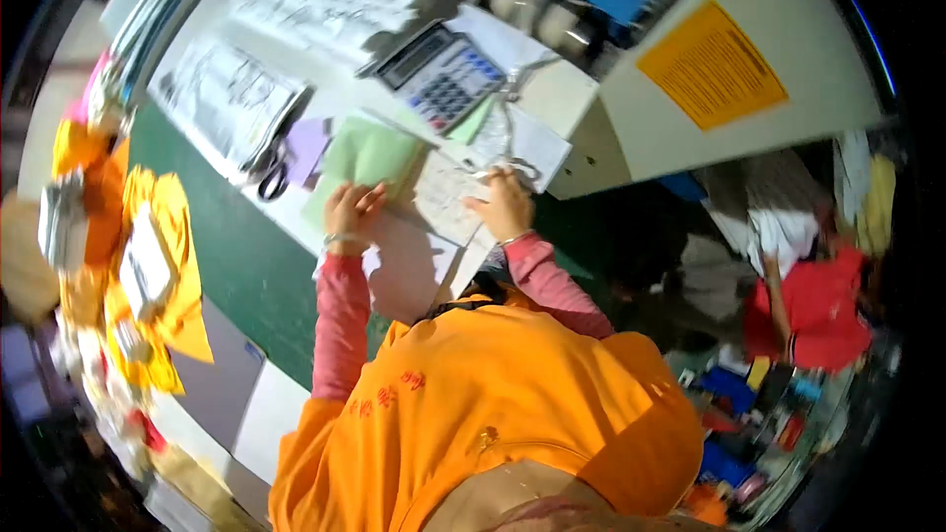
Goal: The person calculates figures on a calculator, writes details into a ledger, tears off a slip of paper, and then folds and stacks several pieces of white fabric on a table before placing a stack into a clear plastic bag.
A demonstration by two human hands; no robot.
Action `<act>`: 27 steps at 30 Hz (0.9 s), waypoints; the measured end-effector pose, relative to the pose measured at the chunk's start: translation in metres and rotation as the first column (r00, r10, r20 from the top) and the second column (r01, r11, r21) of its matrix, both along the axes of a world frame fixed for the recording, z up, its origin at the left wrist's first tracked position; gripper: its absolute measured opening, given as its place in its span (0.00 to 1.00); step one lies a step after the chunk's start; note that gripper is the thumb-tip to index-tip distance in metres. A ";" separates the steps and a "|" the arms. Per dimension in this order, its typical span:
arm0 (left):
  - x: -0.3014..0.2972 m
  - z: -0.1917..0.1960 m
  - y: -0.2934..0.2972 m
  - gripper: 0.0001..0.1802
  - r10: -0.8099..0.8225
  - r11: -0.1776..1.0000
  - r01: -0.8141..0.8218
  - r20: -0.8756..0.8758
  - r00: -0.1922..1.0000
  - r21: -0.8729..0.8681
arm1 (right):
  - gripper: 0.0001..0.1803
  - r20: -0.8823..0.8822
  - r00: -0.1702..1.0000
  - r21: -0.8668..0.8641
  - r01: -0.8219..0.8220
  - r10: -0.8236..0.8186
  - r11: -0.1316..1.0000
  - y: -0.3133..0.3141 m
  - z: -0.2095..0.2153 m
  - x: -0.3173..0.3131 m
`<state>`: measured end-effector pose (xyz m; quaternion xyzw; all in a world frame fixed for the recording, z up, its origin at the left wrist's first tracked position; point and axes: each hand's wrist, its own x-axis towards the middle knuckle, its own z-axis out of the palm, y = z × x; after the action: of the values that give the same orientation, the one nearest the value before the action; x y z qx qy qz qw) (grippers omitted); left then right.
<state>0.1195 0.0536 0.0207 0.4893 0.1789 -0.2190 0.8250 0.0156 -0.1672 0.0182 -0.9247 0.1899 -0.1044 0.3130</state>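
Pale green paper (367, 160) is seen just above the centre of the head view, lying on a white worktop (325, 108) whose bare part runs off toward 11 o'clock. The left hand (351, 215) is laid at the lower edge of this green sheet, its fingers curled down onto the paper's near margin; whether the sheet is pinched or only pressed cannot be told. A bracelet is worn at that wrist, and a pink sleeve (338, 320) leads back toward 6 o'clock. At 3 o'clock from the left hand, the right hand (505, 205) is rested on a white printed sheet (445, 199), its fingers bent loosely over the paper with nothing seen gripped between them. A grey calculator (440, 74) is placed at 12 o'clock from the hands, close beyond the green paper. Black-handled scissors (275, 175) are found at 9 o'clock from the left hand, beside a lilac slip (307, 146). Green matting (232, 246) is spread toward 8 o'clock, and a heap of orange and yellow packets (148, 266) is piled at 9 o'clock near the rim. An orange garment (493, 414) fills the lower middle. A person in red (818, 310) is seen at 3 o'clock, well apart.
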 end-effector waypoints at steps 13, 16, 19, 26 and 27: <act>-0.092 0.019 -0.029 0.13 -0.429 0.776 -0.235 0.762 0.486 0.586 | 0.27 -0.111 0.986 -0.176 -0.140 0.122 0.974 -0.007 0.001 -0.014; -0.110 0.024 -0.019 0.10 -0.466 0.774 -0.134 0.700 0.541 0.619 | 0.28 -0.160 0.980 -0.176 -0.145 0.117 0.974 -0.008 0.002 -0.015; -0.121 0.022 0.001 0.10 -0.436 0.763 -0.164 0.686 0.583 0.625 | 0.29 -0.187 0.976 -0.184 -0.144 0.109 0.972 -0.013 -0.004 -0.015; -0.167 -0.011 0.063 0.12 0.063 0.477 -0.416 0.442 0.895 0.775 | 0.29 -0.142 0.981 -0.154 -0.152 0.130 0.976 -0.014 -0.002 -0.018; -0.172 -0.014 0.068 0.12 0.068 0.474 -0.417 0.440 0.895 0.775 | 0.29 -0.149 0.981 -0.142 -0.142 0.120 0.980 -0.014 -0.003 -0.018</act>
<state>-0.0523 0.1216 0.0066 0.8300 0.1822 0.1099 0.5156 -0.0025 -0.1814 0.0154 -0.9614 0.1414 -0.0327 0.2337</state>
